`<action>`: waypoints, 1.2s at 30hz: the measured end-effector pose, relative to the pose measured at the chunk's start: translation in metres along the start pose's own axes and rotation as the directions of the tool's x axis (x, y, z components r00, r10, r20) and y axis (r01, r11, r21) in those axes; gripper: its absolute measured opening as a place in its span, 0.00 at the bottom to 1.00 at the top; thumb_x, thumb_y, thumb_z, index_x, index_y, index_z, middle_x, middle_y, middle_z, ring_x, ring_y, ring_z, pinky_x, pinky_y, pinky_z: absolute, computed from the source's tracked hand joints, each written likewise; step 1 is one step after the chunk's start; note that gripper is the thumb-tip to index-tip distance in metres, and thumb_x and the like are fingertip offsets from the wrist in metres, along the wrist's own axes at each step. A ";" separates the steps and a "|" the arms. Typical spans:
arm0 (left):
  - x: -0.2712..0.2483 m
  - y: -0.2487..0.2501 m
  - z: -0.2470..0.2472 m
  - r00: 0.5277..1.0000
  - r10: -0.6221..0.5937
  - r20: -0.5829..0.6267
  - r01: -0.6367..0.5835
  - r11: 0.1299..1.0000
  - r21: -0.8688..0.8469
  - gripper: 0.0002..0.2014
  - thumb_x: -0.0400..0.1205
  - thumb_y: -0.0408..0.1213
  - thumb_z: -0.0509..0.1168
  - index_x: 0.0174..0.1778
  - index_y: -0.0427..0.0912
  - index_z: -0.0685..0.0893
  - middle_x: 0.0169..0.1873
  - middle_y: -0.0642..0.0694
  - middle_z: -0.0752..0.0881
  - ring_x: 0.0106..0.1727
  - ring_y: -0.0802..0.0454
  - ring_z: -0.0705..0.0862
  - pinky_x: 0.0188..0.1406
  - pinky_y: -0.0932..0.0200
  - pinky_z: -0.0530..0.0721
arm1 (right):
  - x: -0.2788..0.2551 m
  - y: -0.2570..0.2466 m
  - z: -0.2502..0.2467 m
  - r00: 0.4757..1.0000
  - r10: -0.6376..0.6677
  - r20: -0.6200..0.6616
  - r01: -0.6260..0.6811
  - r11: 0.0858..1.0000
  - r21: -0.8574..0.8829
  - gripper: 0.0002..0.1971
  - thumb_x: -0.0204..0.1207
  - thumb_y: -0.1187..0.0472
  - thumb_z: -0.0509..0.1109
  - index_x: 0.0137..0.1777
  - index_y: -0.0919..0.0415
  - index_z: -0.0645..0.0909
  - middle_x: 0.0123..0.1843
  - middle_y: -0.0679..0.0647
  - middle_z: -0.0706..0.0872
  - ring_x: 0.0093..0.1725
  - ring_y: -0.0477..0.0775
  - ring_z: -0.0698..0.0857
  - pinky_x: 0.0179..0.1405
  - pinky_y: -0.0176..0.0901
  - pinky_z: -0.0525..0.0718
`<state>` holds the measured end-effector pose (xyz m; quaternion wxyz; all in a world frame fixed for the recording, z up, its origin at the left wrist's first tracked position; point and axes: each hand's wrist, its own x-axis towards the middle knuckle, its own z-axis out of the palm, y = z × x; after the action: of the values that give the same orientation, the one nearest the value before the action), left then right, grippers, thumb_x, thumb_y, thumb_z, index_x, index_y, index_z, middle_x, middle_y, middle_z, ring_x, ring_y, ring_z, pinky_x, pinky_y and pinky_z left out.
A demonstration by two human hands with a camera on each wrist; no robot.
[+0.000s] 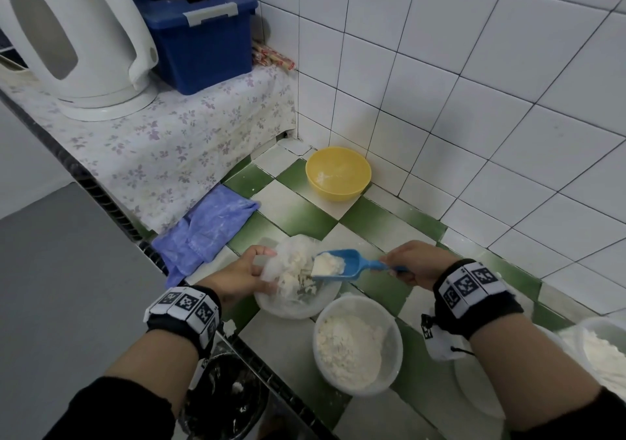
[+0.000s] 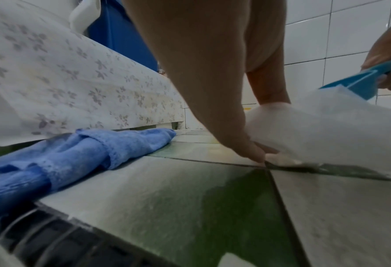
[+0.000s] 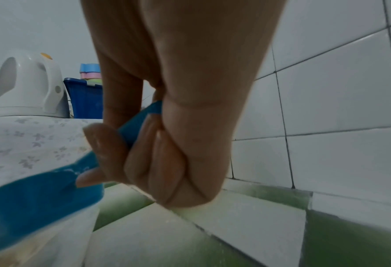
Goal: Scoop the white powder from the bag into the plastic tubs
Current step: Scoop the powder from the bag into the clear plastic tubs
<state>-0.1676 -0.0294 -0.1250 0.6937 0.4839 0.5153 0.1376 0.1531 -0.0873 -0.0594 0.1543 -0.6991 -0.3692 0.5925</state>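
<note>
- our left hand (image 1: 237,275) pinches the rim of the plastic bag (image 1: 288,270), thumb and fingers curled on the film, holding its mouth open; the bag sits in a tub (image 1: 291,307) near the counter's front edge.
- our right hand (image 1: 415,265) wraps all its fingers round the handle of the blue scoop (image 1: 342,263), which rides heaped with white powder (image 1: 327,265) at the bag's mouth.
- we judge the step to be carrying this load to the nearer tub (image 1: 357,346), just beside and already well filled.
- to do it well, we keep the scoop level, lift clear of the film, travel low and tip slowly over the tub's middle.
- we keep the bag taut so it does not snag the scoop.
- a further tub (image 1: 603,348) stands at the counter's right edge.
</note>
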 end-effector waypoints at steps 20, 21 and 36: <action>-0.001 -0.011 0.003 0.914 0.064 -0.402 0.105 0.918 0.383 0.31 0.74 0.32 0.77 0.61 0.44 0.61 0.45 0.45 0.77 0.46 0.48 0.79 0.34 0.61 0.75 | 0.012 -0.043 0.044 0.982 -0.063 -0.176 -0.030 0.875 -0.483 0.13 0.82 0.54 0.62 0.39 0.60 0.79 0.30 0.49 0.76 0.28 0.44 0.72 0.27 0.32 0.70; 0.000 -0.010 0.001 0.906 0.079 -0.416 0.102 0.913 0.396 0.30 0.74 0.32 0.77 0.62 0.44 0.62 0.46 0.43 0.78 0.47 0.47 0.79 0.33 0.61 0.74 | 0.011 -0.042 0.042 0.983 -0.059 -0.177 -0.036 0.871 -0.490 0.12 0.82 0.54 0.63 0.41 0.61 0.80 0.30 0.49 0.75 0.27 0.44 0.72 0.27 0.32 0.70; 0.030 0.007 0.016 0.942 0.082 -0.327 0.066 0.907 0.417 0.24 0.82 0.35 0.69 0.71 0.40 0.67 0.57 0.40 0.81 0.54 0.45 0.81 0.52 0.55 0.81 | 0.006 -0.028 0.026 0.993 0.063 -0.098 -0.098 0.905 -0.415 0.17 0.80 0.53 0.65 0.52 0.67 0.87 0.33 0.54 0.77 0.28 0.49 0.70 0.29 0.38 0.69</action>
<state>-0.1388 -0.0141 -0.1363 0.4737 0.5938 0.6416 0.1067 0.1194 -0.0698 -0.0513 -0.0088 -0.7543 -0.4520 0.4762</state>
